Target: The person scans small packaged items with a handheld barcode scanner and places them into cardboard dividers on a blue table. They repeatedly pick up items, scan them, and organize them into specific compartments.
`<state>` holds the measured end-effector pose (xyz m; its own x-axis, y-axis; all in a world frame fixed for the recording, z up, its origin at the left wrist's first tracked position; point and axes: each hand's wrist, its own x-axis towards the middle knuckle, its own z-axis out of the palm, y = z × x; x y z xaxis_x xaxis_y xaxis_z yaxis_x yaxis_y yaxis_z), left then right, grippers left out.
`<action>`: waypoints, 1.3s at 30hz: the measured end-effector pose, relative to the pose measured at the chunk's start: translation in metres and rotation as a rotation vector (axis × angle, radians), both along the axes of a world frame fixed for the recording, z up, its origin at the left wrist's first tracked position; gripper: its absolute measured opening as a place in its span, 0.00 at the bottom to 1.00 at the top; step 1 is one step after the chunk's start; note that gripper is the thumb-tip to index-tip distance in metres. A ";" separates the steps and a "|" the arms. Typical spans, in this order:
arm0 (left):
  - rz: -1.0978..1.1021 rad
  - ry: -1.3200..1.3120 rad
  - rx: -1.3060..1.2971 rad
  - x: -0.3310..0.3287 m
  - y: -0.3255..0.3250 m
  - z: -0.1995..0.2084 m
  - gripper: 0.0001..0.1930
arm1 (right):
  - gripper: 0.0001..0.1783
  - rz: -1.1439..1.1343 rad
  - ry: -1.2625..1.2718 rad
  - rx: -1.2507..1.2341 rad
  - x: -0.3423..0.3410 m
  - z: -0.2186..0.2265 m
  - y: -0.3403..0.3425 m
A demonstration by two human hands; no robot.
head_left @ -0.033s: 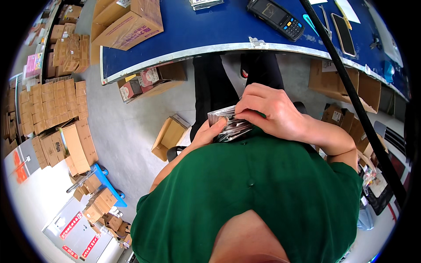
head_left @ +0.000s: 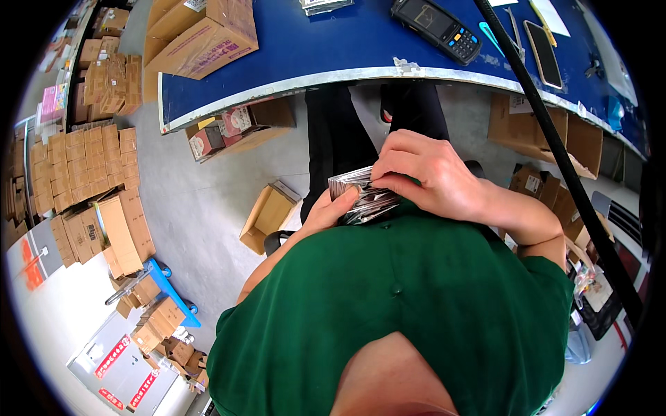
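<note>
Holding a stack of shiny silver packets (head_left: 361, 195) close against the chest, just below picture centre

Cupping the stack from underneath at about 8 o'clock, the left hand (head_left: 326, 211) is closed around it with the thumb pressing on its top edge, while the right hand (head_left: 427, 175), coming in from 3 o'clock, is curling over the stack with its fingertips (head_left: 383, 182) pinching at the upper packets; a green shirt (head_left: 395, 298) is filling the lower half, the blue tabletop (head_left: 333, 48) is lying at 12 o'clock carrying a black handheld scanner (head_left: 437, 28) and a cardboard box (head_left: 201, 35), and rows of small cartons (head_left: 76, 166) are sitting on the floor at 9 o'clock
</note>
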<state>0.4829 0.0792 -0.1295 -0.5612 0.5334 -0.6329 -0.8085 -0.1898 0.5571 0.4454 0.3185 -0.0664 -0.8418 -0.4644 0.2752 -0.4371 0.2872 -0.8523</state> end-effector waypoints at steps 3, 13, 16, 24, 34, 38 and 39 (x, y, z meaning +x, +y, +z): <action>-0.034 0.051 -0.079 0.000 -0.006 -0.009 0.29 | 0.09 -0.010 0.013 0.007 0.001 -0.002 0.000; -0.136 0.327 -0.360 -0.022 -0.016 -0.069 0.30 | 0.04 0.116 0.030 0.146 -0.013 -0.003 0.013; -0.194 0.243 -0.310 -0.022 -0.002 -0.051 0.31 | 0.03 0.117 0.000 0.216 -0.002 0.005 0.019; -0.142 0.220 -0.102 -0.014 -0.011 -0.020 0.29 | 0.03 -0.042 -0.494 -0.047 -0.002 0.032 0.015; 0.027 -0.037 -0.076 0.010 -0.006 -0.014 0.29 | 0.06 0.104 -0.138 -0.028 0.006 0.006 0.002; 0.003 -0.034 -0.063 0.006 0.000 -0.008 0.30 | 0.08 0.066 -0.111 0.047 0.010 0.005 0.002; 0.019 -0.050 -0.051 0.005 0.004 -0.003 0.31 | 0.08 0.070 -0.141 0.034 0.010 0.006 0.004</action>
<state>0.4877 0.0828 -0.1329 -0.5384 0.4890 -0.6863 -0.8318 -0.1779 0.5258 0.4550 0.3223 -0.0599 -0.8360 -0.5307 0.1395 -0.3339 0.2903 -0.8968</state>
